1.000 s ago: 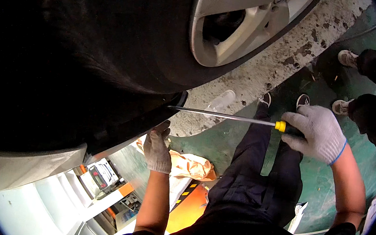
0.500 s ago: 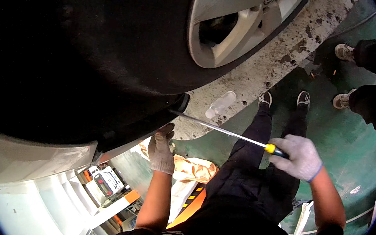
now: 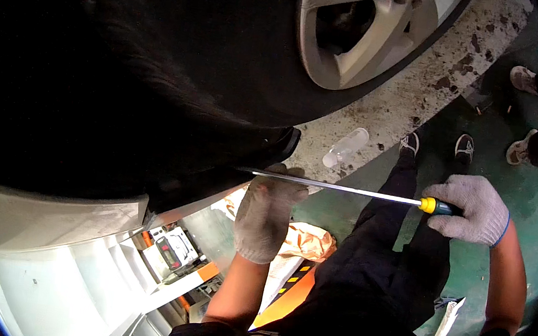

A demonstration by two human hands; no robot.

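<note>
A long screwdriver (image 3: pixel 361 193) with a yellow and dark handle runs almost level across the view. My right hand (image 3: pixel 475 210), in a pale knit glove, is closed around its handle. My left hand (image 3: pixel 263 224), gloved too and dirty, is raised to the shaft near the tip, its fingers bent at the metal. The tip end reaches into the dark wheel-arch area beside a black trim edge (image 3: pixel 290 145) of a car, and what it touches there is lost in shadow. Above stands the tyre (image 3: pixel 243 51) with its silver alloy wheel (image 3: pixel 355 68).
A clear plastic bottle (image 3: pixel 347 147) lies on the stained pale ledge (image 3: pixel 417 109) under the tyre. Another person's shoes (image 3: pixel 520 148) stand on the green floor at right. Below left are a light car panel (image 3: pixel 48 215), a cart with tools (image 3: pixel 171 250) and orange cloth (image 3: pixel 309 240).
My left hand has come off the trim's lower edge and up to the screwdriver shaft. The screwdriver now lies more level. The whole view has shifted, moving the wheel and bottle rightward.
</note>
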